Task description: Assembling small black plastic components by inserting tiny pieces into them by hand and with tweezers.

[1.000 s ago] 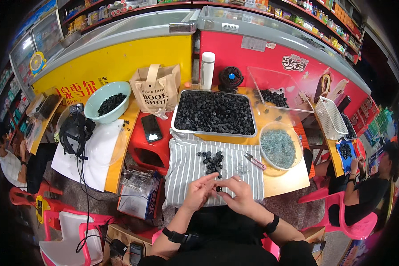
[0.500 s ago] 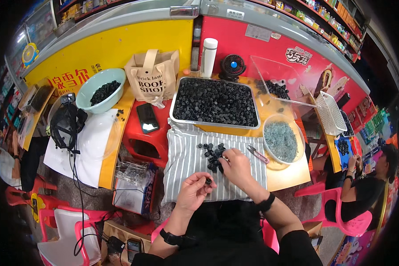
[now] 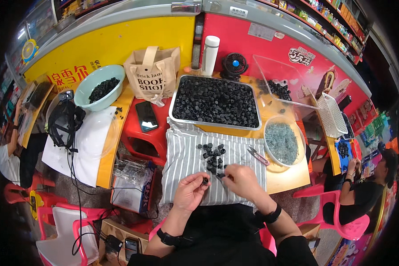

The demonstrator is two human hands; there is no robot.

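A small black round cap-like part (image 3: 205,181) with a hollow centre is pinched between the thumb and fingers of my left hand (image 3: 189,192). My right hand (image 3: 244,181) is closed, its fingertips at the near right edge of a loose pile of small black parts (image 3: 213,156). Dark bits show by those fingertips, but whether one is held is hard to make out. The pile lies on a grey-and-white striped cloth (image 3: 181,155) in front of me. Pink-handled thread snips (image 3: 258,156) rest on the cloth to the right of the pile.
Beyond the cloth stands a metal tray (image 3: 260,106) full of black parts. To its right is a clear round tub (image 3: 281,142) of translucent pieces. A phone (image 3: 146,116) lies on a red stool (image 3: 133,133); a pale green basin (image 3: 88,95), paper bag (image 3: 153,73), white bottle (image 3: 209,56) and small fan (image 3: 234,65) stand farther off.
My right hand has drawn back from the pile toward me and slightly right, uncovering more black parts. My left hand keeps its black part, shifted only slightly.
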